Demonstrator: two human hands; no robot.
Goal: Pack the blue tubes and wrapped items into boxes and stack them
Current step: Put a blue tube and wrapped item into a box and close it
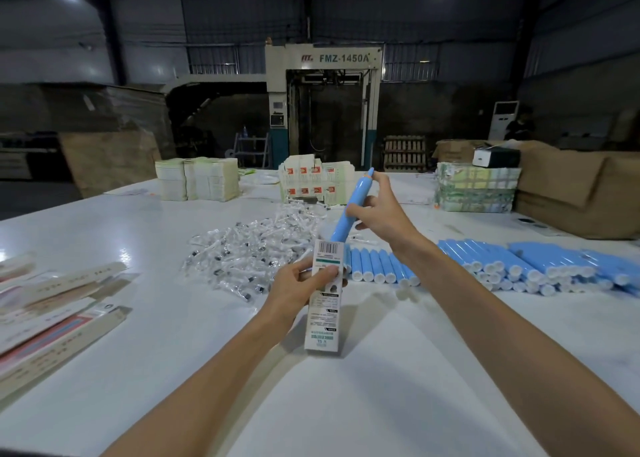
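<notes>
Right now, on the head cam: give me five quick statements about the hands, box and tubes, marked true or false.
1. The left hand holds a white barcoded box. True.
2. The right hand is empty. False: it grips a blue tube.
3. That tube is fully inside the box. False: only its lower end meets the box's top, and most of it sticks out.
4. The loose blue tubes lie left of the wrapped items. False: they lie to the right.
5. Long cartons lie at the table's left side. True.
</notes>
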